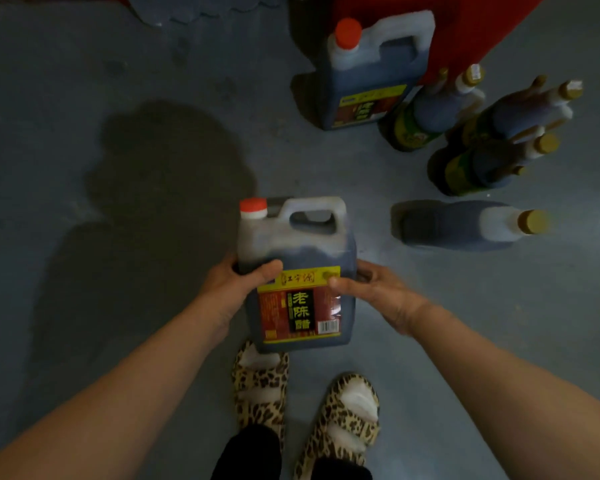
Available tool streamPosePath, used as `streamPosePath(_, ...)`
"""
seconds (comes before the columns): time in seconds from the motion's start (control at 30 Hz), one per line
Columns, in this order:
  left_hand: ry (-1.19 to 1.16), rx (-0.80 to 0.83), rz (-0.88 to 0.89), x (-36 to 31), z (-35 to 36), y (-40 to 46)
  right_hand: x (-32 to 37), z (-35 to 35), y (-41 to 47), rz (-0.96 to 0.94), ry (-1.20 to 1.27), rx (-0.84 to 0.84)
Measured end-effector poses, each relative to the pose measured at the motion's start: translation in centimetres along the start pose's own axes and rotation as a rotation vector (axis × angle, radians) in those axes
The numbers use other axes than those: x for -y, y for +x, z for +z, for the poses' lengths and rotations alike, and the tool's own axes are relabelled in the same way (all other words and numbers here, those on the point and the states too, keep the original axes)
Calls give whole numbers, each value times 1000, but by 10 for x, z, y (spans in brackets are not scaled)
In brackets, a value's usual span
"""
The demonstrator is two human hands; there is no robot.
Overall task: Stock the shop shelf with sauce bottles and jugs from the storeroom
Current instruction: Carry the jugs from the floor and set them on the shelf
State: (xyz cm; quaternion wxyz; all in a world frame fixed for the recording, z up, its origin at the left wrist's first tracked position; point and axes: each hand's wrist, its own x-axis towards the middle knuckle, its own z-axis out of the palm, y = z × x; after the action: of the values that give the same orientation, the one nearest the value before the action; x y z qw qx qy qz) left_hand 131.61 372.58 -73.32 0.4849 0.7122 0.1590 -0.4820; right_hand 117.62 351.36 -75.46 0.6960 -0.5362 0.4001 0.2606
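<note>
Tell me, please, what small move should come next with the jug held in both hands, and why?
Probably shift one hand up to the handle before carrying it off. The left hand and right hand only clasp the sides of the red-capped jug, which looks nearly full of dark liquid, so the molded handle would likely give a surer hold.

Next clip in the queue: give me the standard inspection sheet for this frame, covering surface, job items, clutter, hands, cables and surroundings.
Surface: grey floor, dark stain on it.
Job's things: held jug, red cap, dark liquid, yellow-and-red label; second jug standing by a red unit; cluster of gold-capped bottles; one separate dark bottle nearer the held jug.
Clutter: nothing seen.
Hands: left hand and right hand grip the held jug's opposite sides, thumbs on its front.
Cables: nothing seen.
Surroundings: leopard-print slippers below the jug; no shelf in view.
</note>
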Motion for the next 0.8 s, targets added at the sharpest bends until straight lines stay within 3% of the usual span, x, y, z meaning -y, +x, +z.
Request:
streamPosePath(0.3, -237, -102, -30, -62, -51, -149, 100, 69, -132, 0, -111, 37)
streamPosePath(0.63, -282, -91, 93, -216, -157, -331, 293, 165, -293, -155, -191, 13)
streamPosePath(0.8, -240, -84, 240, -307, -224, -421, 403, 225, -361, -313, -259, 19)
